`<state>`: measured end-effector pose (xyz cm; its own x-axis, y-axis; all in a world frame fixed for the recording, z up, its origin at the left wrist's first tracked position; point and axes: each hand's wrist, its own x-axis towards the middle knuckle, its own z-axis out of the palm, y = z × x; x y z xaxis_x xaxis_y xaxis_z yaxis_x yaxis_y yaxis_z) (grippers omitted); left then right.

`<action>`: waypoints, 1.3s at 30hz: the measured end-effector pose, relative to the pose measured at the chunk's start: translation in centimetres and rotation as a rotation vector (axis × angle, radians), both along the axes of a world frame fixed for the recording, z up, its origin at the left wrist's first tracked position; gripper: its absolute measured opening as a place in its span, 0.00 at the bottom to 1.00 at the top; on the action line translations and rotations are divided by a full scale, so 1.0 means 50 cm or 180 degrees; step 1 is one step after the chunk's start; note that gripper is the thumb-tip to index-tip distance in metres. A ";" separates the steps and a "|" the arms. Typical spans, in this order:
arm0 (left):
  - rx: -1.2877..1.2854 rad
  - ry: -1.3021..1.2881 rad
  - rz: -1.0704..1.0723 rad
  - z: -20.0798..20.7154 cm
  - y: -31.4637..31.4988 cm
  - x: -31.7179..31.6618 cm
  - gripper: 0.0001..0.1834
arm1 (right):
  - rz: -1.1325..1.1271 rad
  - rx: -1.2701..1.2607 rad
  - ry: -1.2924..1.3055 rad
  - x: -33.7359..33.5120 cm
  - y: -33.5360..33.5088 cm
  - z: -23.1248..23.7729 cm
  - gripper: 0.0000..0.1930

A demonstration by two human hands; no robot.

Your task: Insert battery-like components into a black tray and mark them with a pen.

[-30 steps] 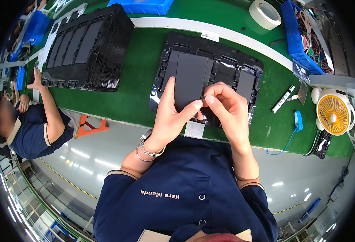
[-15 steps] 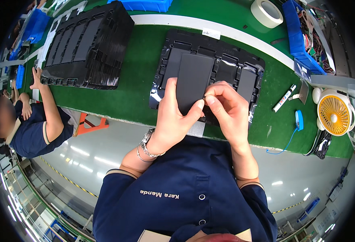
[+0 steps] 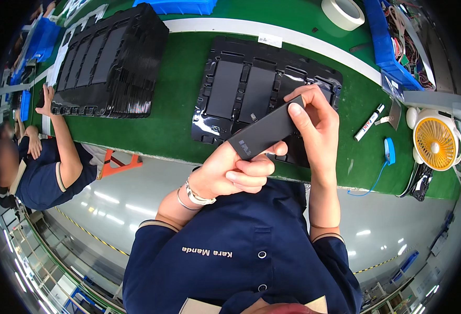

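A flat black rectangular device (image 3: 267,131), shaped like a power bank, is tilted between my hands with a narrow side toward me. Small light markings show near its left end. My left hand (image 3: 233,170) grips that lower left end, fingers curled beneath it. At the upper right end, my right hand (image 3: 318,123) pinches it between thumb and fingers. Below and beyond them lies a black moulded plastic tray (image 3: 203,130), with similar dark slabs (image 3: 226,89) in its left compartments. My hands and the device hide part of the tray's near right side.
A tall stack of black trays (image 3: 131,86) stands at left, near a co-worker's hand (image 3: 46,100). Along the right are a marker (image 3: 369,123), a blue wrist strap (image 3: 389,150), a small fan (image 3: 433,146) and a blue bin (image 3: 392,57). A tape roll (image 3: 344,13) sits behind.
The device has turned from upright with its broad face showing to a slanted, edge-on pose. My right hand has moved up and right to its far end; the tray's left compartments are now uncovered.
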<state>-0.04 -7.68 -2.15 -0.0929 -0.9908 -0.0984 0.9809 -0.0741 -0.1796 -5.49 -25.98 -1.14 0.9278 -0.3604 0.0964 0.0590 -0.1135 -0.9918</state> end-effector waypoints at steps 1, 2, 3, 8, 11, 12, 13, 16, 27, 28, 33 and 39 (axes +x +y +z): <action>0.0000 0.0083 -0.0031 0.000 -0.001 -0.001 0.18 | -0.0033 -0.0023 0.0033 -0.003 -0.003 -0.001 0.11; 0.0001 0.0162 -0.0067 0.000 -0.003 0.000 0.18 | -0.0073 -0.0045 0.0062 -0.005 -0.004 -0.002 0.11; 0.0003 0.0241 -0.0103 0.000 -0.004 0.000 0.18 | -0.0130 0.0000 0.0013 -0.005 -0.002 -0.004 0.11; 0.0030 -0.0478 0.0361 -0.019 -0.007 -0.002 0.17 | -0.0365 -0.0774 0.0088 -0.007 -0.032 0.003 0.07; 0.1096 -0.2623 0.0689 0.001 -0.002 0.006 0.18 | -0.0946 -0.2408 0.0445 -0.010 -0.080 -0.003 0.06; 0.1410 -0.3351 0.0785 0.009 -0.007 0.007 0.20 | -0.1075 -0.2923 0.0668 -0.013 -0.093 -0.010 0.06; 0.1701 -0.3753 0.0721 0.018 -0.018 0.007 0.25 | -0.1042 -0.3247 0.0706 -0.016 -0.110 -0.029 0.07; 0.1720 -0.6155 0.1193 -0.025 -0.039 0.012 0.21 | -0.0975 -0.3570 0.0536 -0.010 -0.114 -0.039 0.09; 0.2349 -0.6981 0.1217 0.005 -0.070 0.010 0.25 | -0.0635 -0.1152 0.0577 -0.039 -0.124 0.030 0.07; 0.2161 -0.6733 0.1531 0.005 -0.070 0.007 0.24 | -0.0625 -0.0884 0.0461 -0.038 -0.109 0.039 0.07; 0.1568 -0.4963 0.0915 0.022 -0.075 -0.020 0.21 | -0.0488 0.0396 0.0365 -0.028 -0.041 0.068 0.06; 0.1677 -0.4065 0.1950 0.022 -0.058 -0.004 0.16 | -0.0116 0.0679 0.0339 -0.039 -0.009 0.024 0.05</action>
<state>-0.26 -10.58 -1.06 0.7292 -0.6703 -0.1375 0.3488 0.1913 0.9175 -7.46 -26.44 0.05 0.9146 -0.3957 -0.0833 -0.0476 0.0991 -0.9939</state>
